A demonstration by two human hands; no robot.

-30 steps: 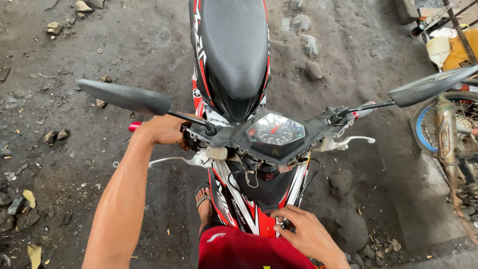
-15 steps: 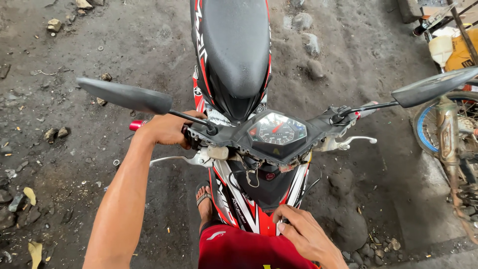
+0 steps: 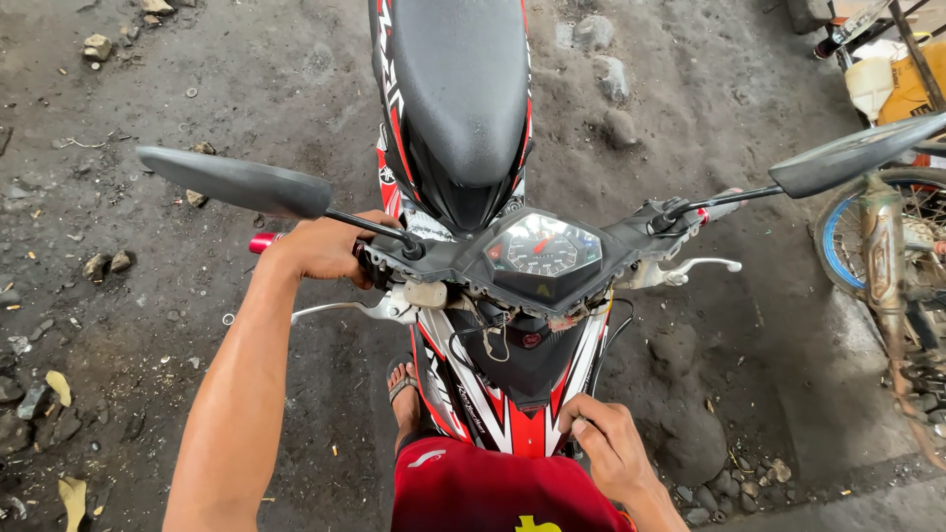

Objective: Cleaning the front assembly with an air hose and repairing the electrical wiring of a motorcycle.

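While the left hand [image 3: 320, 248] is wrapped tight around the red-tipped left grip [image 3: 264, 242] of the handlebar, the motorcycle [image 3: 463, 128] stands on dark, stony ground [image 3: 148, 325] directly below the camera, its black seat stretching away and its speedometer [image 3: 544, 254] between the two mirrors. Lower down, the right hand [image 3: 603, 445] rests with fingers curled against the red-and-white body panel [image 3: 512, 426] (whether it pinches anything there cannot be told), just beside the person's red shorts [image 3: 493, 493].
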